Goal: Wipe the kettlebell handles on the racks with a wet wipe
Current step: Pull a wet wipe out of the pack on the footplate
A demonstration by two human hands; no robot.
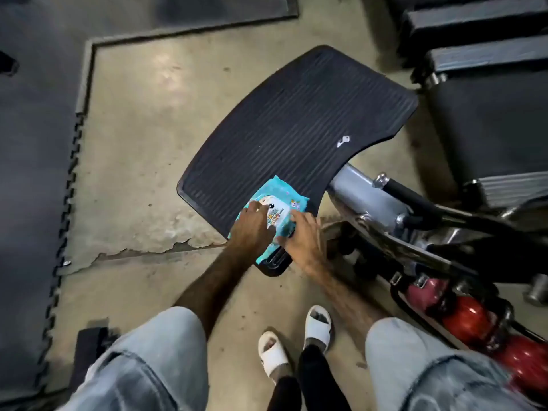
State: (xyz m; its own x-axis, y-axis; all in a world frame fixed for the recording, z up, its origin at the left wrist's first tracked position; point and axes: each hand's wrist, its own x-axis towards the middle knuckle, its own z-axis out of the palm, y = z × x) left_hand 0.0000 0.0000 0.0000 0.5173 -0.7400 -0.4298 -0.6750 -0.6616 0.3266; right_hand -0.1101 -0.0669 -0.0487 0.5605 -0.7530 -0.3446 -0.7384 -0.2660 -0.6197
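Observation:
A light-blue pack of wet wipes (pixel 284 203) lies on the near corner of a black ribbed footplate (pixel 296 123). My left hand (pixel 252 229) rests on the pack's left side, fingertips at its white lid. My right hand (pixel 299 235) presses on the pack's right side with fingers spread. No loose wipe is visible. Red kettlebells (pixel 468 318) sit in a row on a low black rack at the lower right, their handles mostly hidden by the frame.
A grey metal machine arm (pixel 367 197) and black bars run right of the footplate. Dark padded benches (pixel 489 63) stand at the upper right. Black interlocking floor mats (pixel 32 173) border the worn concrete floor. My feet in white sandals (pixel 296 342) stand below.

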